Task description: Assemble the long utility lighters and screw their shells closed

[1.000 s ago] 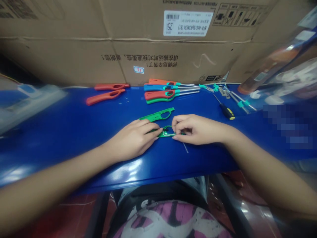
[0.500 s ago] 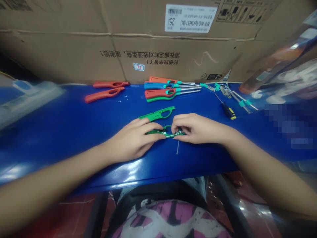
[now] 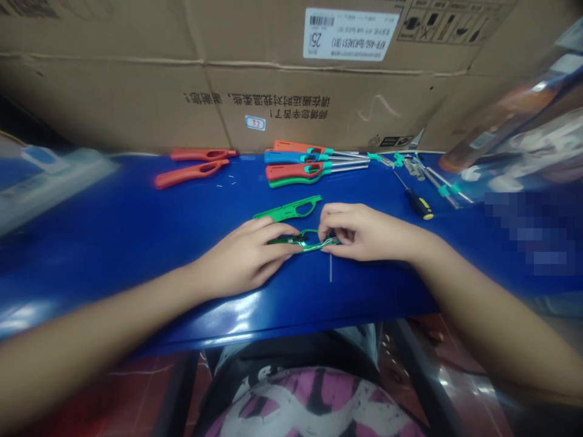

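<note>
A green lighter shell half [image 3: 310,247] lies open side up on the blue table, with small inner parts and a thin wire in it. My left hand [image 3: 248,252] is closed on its left end, thumb and forefinger pinching beside the dark parts. At its right end my right hand [image 3: 353,230] is pinched; whether the wire or the shell is between the fingertips is partly hidden. A thin pale tube [image 3: 331,268] sticks out below my right fingers. Just behind my hands lies a second green shell half [image 3: 291,210], apart from the first.
Several assembled lighters [image 3: 296,172] lie at the back, with red shell halves [image 3: 194,175] to their left. A screwdriver [image 3: 419,205], metal tubes with teal pieces [image 3: 445,189] and a plastic bottle [image 3: 487,130] are on the right. A cardboard box [image 3: 150,103] walls off the back.
My right hand has shifted slightly up and right along the shell, and the thin tube under it now hangs straighter. My left hand stays in place.
</note>
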{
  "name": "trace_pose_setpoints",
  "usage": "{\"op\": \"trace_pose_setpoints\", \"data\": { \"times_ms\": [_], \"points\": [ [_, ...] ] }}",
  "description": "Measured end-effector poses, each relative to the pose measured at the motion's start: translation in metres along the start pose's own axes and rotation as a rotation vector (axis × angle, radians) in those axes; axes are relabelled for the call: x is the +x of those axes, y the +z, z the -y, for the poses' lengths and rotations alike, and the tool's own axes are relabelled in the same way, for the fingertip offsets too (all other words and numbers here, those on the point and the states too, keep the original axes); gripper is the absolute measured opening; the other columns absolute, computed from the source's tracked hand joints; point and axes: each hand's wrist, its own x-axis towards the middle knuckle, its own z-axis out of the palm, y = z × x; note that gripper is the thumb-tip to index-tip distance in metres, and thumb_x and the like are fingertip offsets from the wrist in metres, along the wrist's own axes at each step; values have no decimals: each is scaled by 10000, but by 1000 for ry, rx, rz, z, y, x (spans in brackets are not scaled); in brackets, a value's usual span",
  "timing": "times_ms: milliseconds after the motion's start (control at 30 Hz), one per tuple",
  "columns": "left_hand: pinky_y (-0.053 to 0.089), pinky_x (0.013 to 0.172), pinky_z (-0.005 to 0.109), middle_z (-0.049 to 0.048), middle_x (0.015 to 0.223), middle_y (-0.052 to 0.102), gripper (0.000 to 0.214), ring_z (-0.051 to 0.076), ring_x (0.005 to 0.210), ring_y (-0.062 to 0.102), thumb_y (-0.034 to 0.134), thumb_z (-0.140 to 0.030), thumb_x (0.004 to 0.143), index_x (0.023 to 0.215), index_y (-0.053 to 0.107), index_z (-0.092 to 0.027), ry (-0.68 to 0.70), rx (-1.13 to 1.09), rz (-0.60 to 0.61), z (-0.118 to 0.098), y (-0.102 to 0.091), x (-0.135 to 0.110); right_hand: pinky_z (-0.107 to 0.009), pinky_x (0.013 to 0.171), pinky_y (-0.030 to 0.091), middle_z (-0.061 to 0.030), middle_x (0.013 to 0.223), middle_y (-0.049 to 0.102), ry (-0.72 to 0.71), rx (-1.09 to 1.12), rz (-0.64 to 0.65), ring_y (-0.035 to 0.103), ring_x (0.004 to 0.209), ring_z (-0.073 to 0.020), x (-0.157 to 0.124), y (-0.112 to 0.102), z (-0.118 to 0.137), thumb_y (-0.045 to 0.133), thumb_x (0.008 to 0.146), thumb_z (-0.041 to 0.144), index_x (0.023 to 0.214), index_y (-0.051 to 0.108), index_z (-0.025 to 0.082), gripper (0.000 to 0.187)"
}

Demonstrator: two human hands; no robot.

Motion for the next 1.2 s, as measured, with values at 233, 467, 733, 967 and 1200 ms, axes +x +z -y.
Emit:
{"op": "trace_pose_setpoints", "data": {
  "times_ms": [233,467,733,967,1200],
  "points": [
    [491,980,410,91,1327,645,285,244,1133,597,501,-229,1032,1246,689,-236,0,-20,-29,1,1,-1,-202,578,420,-2,877,580,-7,-23,-7,499,606,-59,-2,-3,-2,692,864,156,856,658,157,35],
    [485,996,415,92,1338,646,302,245,1162,598,495,-222,1035,1279,673,-230,6,-28,-32,2,2,0,-207,586,431,-12,876,609,16,-22,-3,512,612,-65,-3,-8,-3,670,869,157,864,675,153,8],
    [484,990,414,82,1348,651,304,247,1177,601,493,-231,1037,1280,676,-242,2,-12,-26,3,3,0,-207,591,443,-8,866,606,26,-32,-1,525,622,-68,-3,-9,-3,693,877,194,906,687,146,56],
    [482,982,415,69,1358,649,305,250,1173,598,484,-240,1042,1278,678,-249,-1,8,-19,3,2,-1,-212,617,441,-2,850,591,-38,-50,45,524,642,-71,-3,-9,-4,686,895,192,842,693,151,68],
    [486,975,409,72,1357,649,305,246,1169,602,489,-240,1041,1283,674,-251,-2,11,-27,4,2,-2,-208,606,441,-10,874,601,-42,-61,1,523,636,-71,-3,-8,-5,685,883,177,882,695,150,29]
  ]
}}
